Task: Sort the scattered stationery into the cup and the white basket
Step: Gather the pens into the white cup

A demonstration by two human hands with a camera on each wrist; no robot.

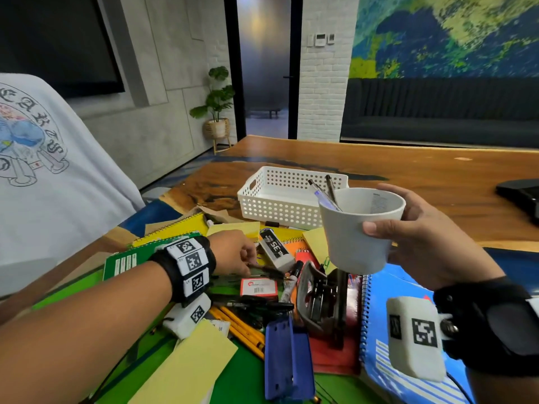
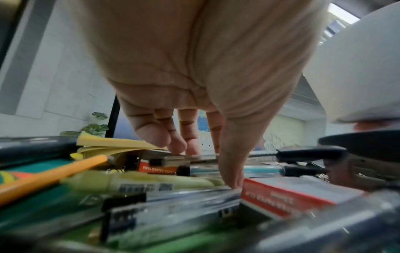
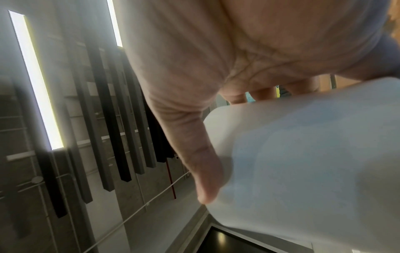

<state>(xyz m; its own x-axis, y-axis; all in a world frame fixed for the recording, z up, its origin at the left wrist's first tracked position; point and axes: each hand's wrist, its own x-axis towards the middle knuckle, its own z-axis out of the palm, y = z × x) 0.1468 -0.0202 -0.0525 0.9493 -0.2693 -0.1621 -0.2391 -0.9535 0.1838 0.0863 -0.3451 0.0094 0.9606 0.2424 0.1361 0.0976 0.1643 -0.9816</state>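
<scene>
Even, soft indoor daylight fills the head view, which is sharp at centre and bowed at the edges. The left wrist view is motion-blurred in the foreground, its clutter smeared. In the right wrist view, bright ceiling light strips (image 3: pixel 35 80) glare and the smooth white plastic cup (image 3: pixel 303 162) is out of focus.
</scene>
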